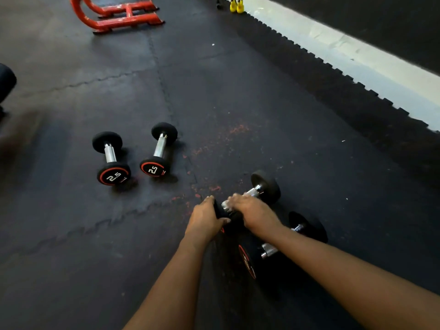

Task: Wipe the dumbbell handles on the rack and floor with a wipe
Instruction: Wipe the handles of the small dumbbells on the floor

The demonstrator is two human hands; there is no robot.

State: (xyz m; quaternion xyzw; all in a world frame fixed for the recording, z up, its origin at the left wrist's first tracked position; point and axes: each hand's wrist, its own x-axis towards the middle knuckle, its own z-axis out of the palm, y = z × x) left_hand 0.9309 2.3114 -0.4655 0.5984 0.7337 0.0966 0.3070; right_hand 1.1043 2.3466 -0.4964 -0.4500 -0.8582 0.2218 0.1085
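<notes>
Fingers (235,199) of the right hand (253,210) clench a white wipe (225,206) round the handle (252,191) of a dumbbell (267,186) on the floor (238,91); the left hand (206,217) grips its near head. If that grip slips, the weight could roll into the neighbouring dumbbell (269,250). No container is in view
</notes>
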